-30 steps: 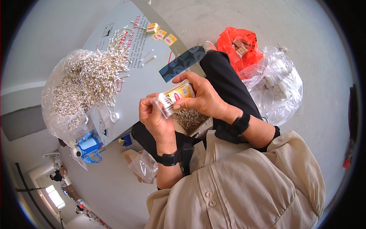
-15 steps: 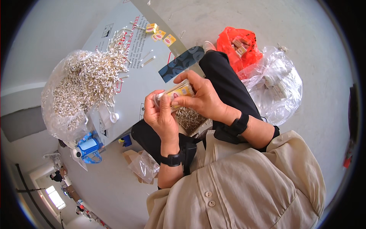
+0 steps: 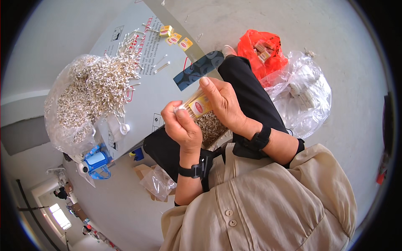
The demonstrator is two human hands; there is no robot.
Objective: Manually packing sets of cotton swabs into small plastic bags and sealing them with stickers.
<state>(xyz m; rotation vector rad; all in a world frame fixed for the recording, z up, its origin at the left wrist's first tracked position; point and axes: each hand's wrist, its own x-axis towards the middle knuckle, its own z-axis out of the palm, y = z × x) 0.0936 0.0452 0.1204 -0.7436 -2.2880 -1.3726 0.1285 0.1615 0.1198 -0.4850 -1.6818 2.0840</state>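
Between both hands is a clear pack of cotton swabs (image 3: 199, 106) with a yellow label, held tilted above my lap. My left hand (image 3: 181, 127) is closed round its lower left end, the thumb bent against it. My right hand (image 3: 226, 102) grips the other end, the thumb along the top and the fingers mostly hidden behind. Below the pack, a box of loose cotton swabs (image 3: 210, 127) rests at my lap, partly covered by my hands. A large heap of cotton swabs (image 3: 100, 83) spills from a clear plastic bag onto the table at the left.
Small yellow cards (image 3: 185, 44) lie near the far edge of the table (image 3: 144, 90). A small white round container (image 3: 124, 129) and a blue bottle (image 3: 96, 161) are at its near left. To the right, a red bag (image 3: 268, 67) and a clear bag (image 3: 310, 94) hold packs on the floor.
The pack has turned, so its label now faces up more. My right thumb has moved from the label to the pack's upper end, and my left hand has shifted slightly right.
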